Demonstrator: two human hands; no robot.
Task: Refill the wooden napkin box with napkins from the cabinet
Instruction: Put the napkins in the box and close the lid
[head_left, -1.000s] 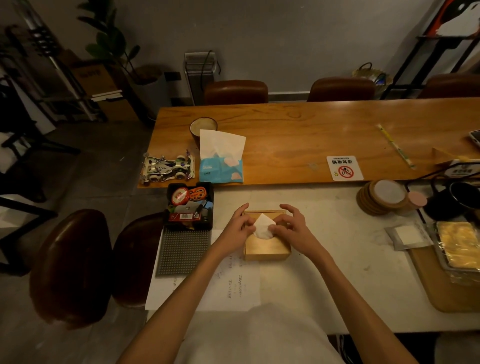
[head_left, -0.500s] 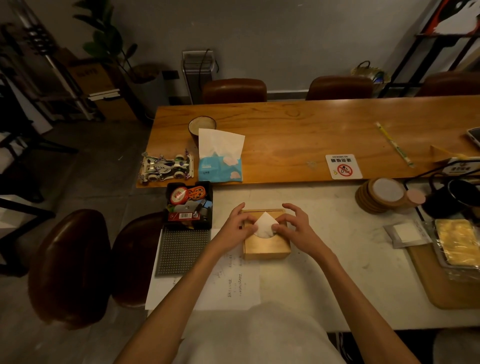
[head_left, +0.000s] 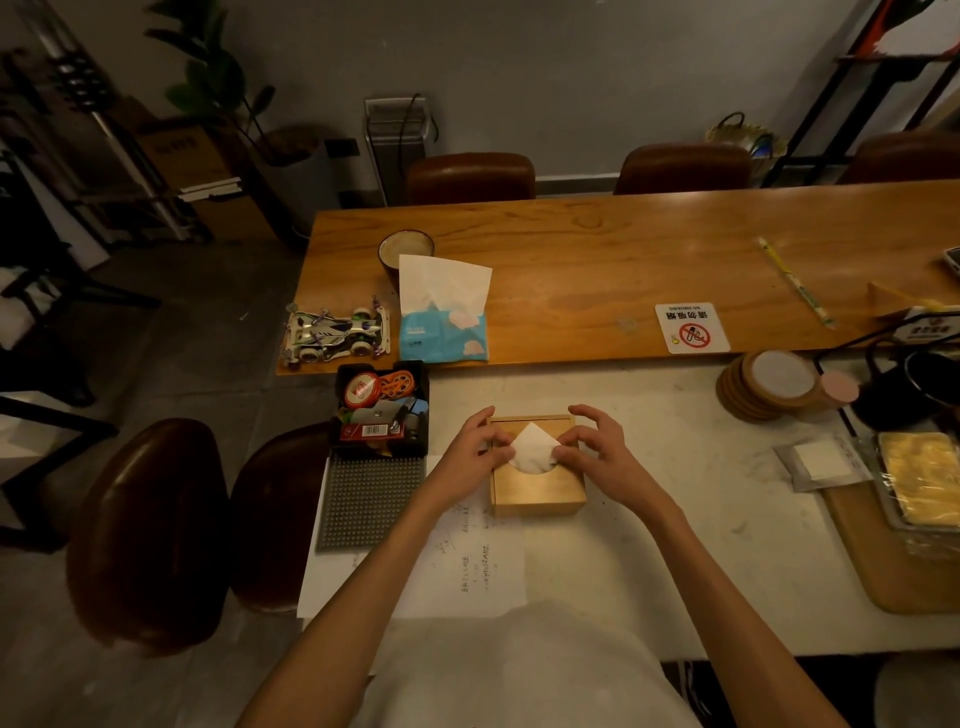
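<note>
The wooden napkin box (head_left: 537, 488) stands on the white table in front of me. A white napkin (head_left: 532, 451) pokes up through the round hole in its lid, folded to a point. My left hand (head_left: 470, 452) rests on the box's left side and pinches the napkin's left edge. My right hand (head_left: 592, 449) sits on the right side, thumb and forefinger on the napkin's right edge, other fingers spread.
A blue tissue pack (head_left: 442, 322) and a toy race car (head_left: 335, 335) lie on the wooden table beyond. A black tray of small items (head_left: 383, 408) sits left of the box, over a grey studded mat (head_left: 370, 501). Coasters (head_left: 769, 384) and a wooden board (head_left: 904, 551) are right.
The napkin's tip stands a little higher and more pointed out of the hole. Both hands have shifted slightly on the box while keeping hold of the napkin.
</note>
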